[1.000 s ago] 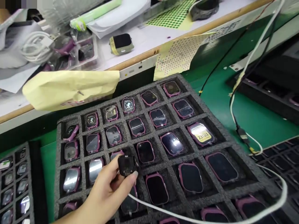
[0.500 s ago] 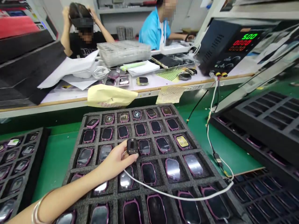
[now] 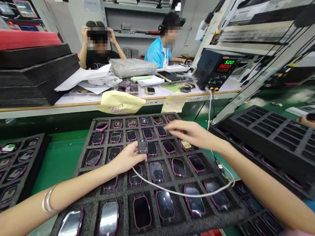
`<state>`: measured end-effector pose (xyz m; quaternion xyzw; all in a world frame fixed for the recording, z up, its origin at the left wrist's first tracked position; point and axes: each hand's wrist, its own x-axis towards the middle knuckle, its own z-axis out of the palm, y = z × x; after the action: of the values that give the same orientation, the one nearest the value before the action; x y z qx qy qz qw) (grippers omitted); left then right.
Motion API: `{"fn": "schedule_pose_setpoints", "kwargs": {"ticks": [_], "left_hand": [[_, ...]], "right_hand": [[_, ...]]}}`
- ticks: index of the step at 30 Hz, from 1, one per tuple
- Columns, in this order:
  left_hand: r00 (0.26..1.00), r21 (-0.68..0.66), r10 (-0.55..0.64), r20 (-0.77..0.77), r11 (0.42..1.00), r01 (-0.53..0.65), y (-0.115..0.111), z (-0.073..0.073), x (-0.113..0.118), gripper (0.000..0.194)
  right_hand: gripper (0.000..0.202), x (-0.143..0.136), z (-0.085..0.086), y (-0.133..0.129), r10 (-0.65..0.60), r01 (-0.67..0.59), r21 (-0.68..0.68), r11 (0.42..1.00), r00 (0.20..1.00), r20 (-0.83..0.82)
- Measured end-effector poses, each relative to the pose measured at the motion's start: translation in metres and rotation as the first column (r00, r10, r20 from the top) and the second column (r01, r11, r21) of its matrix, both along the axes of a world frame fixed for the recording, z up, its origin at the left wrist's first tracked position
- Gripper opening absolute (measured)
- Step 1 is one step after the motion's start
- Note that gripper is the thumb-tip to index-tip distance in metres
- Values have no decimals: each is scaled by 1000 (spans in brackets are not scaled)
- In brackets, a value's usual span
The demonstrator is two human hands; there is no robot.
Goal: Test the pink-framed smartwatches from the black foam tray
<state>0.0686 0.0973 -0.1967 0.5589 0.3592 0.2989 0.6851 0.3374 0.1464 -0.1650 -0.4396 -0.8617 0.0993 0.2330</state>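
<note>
My left hand (image 3: 130, 155) is closed on a small black square device (image 3: 142, 147) with a white cable (image 3: 169, 191) running from it. Beneath lies a dark foam tray (image 3: 157, 186) divided into compartments, with smartwatches in purple frames sitting face up in them. My right hand (image 3: 188, 131) hovers over the tray's right side, fingers stretched out and nothing visible in them. Its fingertips are close to a dark-screened smartwatch (image 3: 161, 131) in the second row from the back; I cannot tell whether they touch. Partly under that hand, a smartwatch with a lit yellow face (image 3: 186, 144) shows.
A power supply (image 3: 216, 69) with lit digits stands on the back shelf. Black foam trays lie at left (image 3: 22, 164) and are stacked at right (image 3: 265, 154). More black foam (image 3: 31, 75) is piled at back left. Two people are beyond the shelf.
My right hand has come in from the right over the tray. My left hand still holds the black device at about the same place. The view has shifted slightly.
</note>
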Motion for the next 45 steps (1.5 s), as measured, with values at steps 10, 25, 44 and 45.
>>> {"fn": "schedule_pose_setpoints", "kwargs": {"ticks": [10,25,44,45], "left_hand": [[997,-165,-69,-30,984,63,45,14,5,29],[995,-149,-37,96,988,51,39,3,0,38],[993,12,-21,117,1000,19,30,-3,-1,17],[994,15,-22,109,1000,20,30,-4,-1,16]], "right_hand": [[39,-5,11,102,258,-193,-222,956,914,314],[38,-67,10,10,317,-315,-113,942,949,-4],[39,-80,-23,-8,300,-323,-26,946,903,-309],[39,-80,-23,-8,300,-325,-29,945,900,-317]]}}
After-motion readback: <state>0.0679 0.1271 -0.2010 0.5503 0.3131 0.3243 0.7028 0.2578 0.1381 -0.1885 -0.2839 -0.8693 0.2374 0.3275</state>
